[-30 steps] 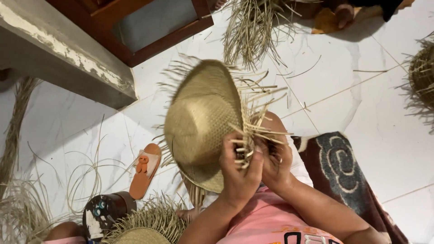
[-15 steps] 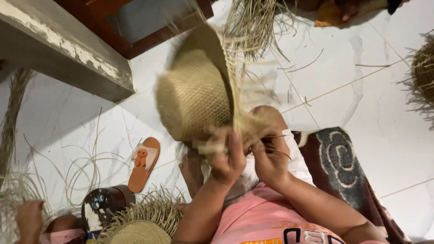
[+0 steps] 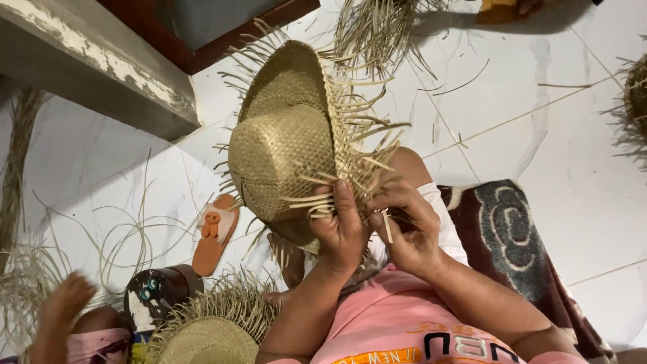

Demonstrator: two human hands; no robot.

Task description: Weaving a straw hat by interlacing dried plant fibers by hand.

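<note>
Straw hat [image 3: 283, 152] tilts, crown facing camera, brim running upper-right to lower-left.

Pink printed shirt, white shorts, bare forearms, no rings

An orange sandal [image 3: 214, 232] lies on the white tiled floor [image 3: 579, 168]. A second straw hat [image 3: 212, 330] (fringe unfinished) sits at the floor's bottom edge, beside a patterned rug [image 3: 512, 249].

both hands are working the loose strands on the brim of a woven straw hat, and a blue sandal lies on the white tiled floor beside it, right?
Not quite: the sandal is orange, not blue, as the head view shows. Both the left hand and right hand do work the woven straw hat brim strands.
</note>
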